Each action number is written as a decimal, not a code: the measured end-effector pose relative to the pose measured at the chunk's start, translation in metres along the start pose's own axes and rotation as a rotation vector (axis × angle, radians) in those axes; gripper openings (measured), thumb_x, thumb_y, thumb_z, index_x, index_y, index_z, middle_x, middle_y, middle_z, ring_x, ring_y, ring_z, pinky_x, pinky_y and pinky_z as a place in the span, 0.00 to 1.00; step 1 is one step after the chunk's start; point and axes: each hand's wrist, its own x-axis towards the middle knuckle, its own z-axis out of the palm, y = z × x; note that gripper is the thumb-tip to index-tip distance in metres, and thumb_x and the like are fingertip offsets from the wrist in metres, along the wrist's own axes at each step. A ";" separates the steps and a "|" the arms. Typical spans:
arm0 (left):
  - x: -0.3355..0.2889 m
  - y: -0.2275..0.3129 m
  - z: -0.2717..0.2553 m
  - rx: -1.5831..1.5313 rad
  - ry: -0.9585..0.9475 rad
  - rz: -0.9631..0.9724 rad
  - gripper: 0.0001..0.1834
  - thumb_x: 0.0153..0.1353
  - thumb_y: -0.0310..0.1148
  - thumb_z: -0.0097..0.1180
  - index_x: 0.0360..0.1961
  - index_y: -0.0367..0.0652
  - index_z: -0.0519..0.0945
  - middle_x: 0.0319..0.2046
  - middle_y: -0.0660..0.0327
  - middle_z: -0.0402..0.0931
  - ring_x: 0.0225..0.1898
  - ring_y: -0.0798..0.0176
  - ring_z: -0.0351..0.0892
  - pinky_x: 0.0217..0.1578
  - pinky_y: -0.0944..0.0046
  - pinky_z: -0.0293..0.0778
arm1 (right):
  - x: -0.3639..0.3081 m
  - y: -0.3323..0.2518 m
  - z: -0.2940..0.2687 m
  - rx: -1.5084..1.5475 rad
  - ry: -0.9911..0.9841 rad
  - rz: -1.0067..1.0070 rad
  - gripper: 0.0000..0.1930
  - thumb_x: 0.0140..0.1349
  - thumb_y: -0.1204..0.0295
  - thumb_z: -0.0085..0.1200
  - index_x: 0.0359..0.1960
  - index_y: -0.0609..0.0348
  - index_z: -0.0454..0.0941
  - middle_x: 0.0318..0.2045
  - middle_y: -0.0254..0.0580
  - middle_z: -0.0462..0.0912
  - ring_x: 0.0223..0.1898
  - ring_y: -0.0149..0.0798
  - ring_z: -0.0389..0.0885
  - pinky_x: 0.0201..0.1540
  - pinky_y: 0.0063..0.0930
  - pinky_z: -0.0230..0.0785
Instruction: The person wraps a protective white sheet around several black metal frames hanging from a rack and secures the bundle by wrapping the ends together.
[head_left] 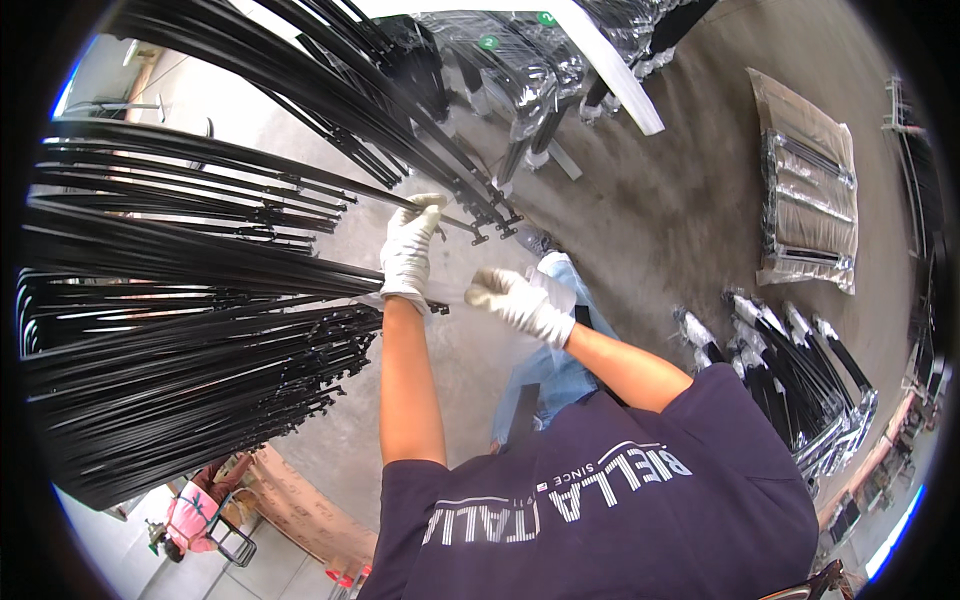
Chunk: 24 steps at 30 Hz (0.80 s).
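Both my hands wear pale work gloves. My left hand (pixel 408 250) is closed around a thin black metal bar (pixel 370 192), near the end that carries a small bracket. Below that hand, other black bars (pixel 220 245) run off to the left in a bundle. To its right, my right hand (pixel 515 303) is curled in a pinch on translucent plastic film (pixel 500 345), which hangs blurred in front of my jeans. The fingertips of the right hand are partly hidden.
More black bars (pixel 200 390) lie stacked at left. Plastic-wrapped parts (pixel 520 60) stand ahead. A wrapped flat package (pixel 810 190) and wrapped black pieces (pixel 790 370) are on the floor (pixel 670 210) at right. Another person in pink (pixel 190 515) is at lower left.
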 end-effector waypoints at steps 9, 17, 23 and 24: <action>-0.012 0.010 0.017 0.197 -0.239 -0.053 0.09 0.54 0.28 0.53 0.37 0.41 0.78 0.33 0.65 0.76 0.34 0.72 0.70 0.38 0.71 0.65 | 0.074 0.038 -0.040 -0.227 0.201 0.121 0.15 0.47 0.63 0.60 0.30 0.62 0.77 0.22 0.35 0.77 0.26 0.28 0.69 0.33 0.26 0.65; -0.029 0.027 0.028 0.228 -0.090 -0.119 0.10 0.49 0.37 0.60 0.28 0.43 0.78 0.24 0.65 0.75 0.23 0.74 0.70 0.25 0.73 0.66 | 0.044 -0.006 -0.056 -0.094 0.292 -0.013 0.12 0.49 0.66 0.58 0.31 0.61 0.77 0.24 0.37 0.79 0.28 0.26 0.72 0.34 0.23 0.66; -0.043 0.023 0.032 0.345 0.089 0.142 0.05 0.52 0.31 0.59 0.29 0.43 0.79 0.24 0.68 0.76 0.23 0.75 0.71 0.22 0.75 0.68 | 0.033 -0.051 -0.039 -0.173 0.291 -0.331 0.05 0.50 0.80 0.57 0.30 0.60 0.76 0.26 0.32 0.78 0.29 0.24 0.73 0.34 0.19 0.67; -0.041 0.014 0.031 0.257 0.094 0.225 0.05 0.51 0.29 0.60 0.30 0.43 0.78 0.23 0.68 0.74 0.22 0.76 0.70 0.22 0.75 0.67 | 0.036 -0.049 -0.036 -0.006 0.231 -0.291 0.05 0.51 0.80 0.56 0.30 0.60 0.76 0.26 0.31 0.78 0.30 0.23 0.73 0.35 0.18 0.67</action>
